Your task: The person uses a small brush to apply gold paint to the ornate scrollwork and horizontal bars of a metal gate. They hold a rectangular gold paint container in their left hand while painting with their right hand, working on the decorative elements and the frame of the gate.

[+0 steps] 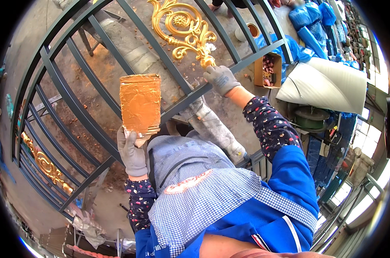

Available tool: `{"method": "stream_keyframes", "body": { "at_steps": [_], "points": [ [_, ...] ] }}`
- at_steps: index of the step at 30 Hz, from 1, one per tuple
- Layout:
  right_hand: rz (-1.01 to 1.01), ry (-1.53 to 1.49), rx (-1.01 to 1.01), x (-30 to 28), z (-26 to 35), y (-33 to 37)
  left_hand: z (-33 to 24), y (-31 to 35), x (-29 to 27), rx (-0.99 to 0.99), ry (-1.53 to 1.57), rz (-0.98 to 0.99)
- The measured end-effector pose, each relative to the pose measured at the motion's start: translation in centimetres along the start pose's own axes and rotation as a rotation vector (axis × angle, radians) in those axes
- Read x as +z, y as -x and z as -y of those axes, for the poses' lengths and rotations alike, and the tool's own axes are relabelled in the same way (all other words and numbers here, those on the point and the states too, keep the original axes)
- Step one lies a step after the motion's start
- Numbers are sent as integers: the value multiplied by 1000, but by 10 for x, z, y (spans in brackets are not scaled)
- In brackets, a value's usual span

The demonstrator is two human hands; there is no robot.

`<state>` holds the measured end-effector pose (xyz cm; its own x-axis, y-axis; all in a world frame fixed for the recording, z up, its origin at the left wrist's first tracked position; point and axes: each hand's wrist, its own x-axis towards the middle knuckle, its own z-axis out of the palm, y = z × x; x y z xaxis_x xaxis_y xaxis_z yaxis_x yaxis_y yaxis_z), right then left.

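Observation:
My left hand (132, 154), in a grey work glove, grips the lower end of a cardboard piece (140, 101) whose face is coated with gold-brown paint; its bottom edge looks layered and frayed. My right hand (221, 80), gloved too, has its fingers curled at the foot of a gold scroll ornament (180, 20). Whatever those fingers may hold is hidden. The ornament sits between the bars of a dark grey metal railing (178, 105), just above its near rail. Farther left, a second gold ornament (44, 163) is set in the same railing.
Under the railing lies a dusty grey wrapped roll (216, 129). To the right are an open cardboard box (268, 71) of small items, a white foam sheet roll (324, 84), a dark green reel (311, 118) and blue plastic-wrapped bundles (313, 21). A white bucket (246, 32) stands beyond the railing.

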<state>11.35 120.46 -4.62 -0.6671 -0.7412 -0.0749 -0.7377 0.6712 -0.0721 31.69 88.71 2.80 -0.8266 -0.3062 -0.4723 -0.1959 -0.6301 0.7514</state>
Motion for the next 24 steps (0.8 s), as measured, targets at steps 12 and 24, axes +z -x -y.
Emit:
{"method": "stream_keyframes", "body": {
  "at_steps": [12, 24],
  "points": [
    [109, 151, 99, 3, 8, -11, -6, 0, -10, 20, -2, -32],
    [69, 132, 313, -15, -12, -24, -4, 12, 6, 49, 31, 27]
  ]
}}
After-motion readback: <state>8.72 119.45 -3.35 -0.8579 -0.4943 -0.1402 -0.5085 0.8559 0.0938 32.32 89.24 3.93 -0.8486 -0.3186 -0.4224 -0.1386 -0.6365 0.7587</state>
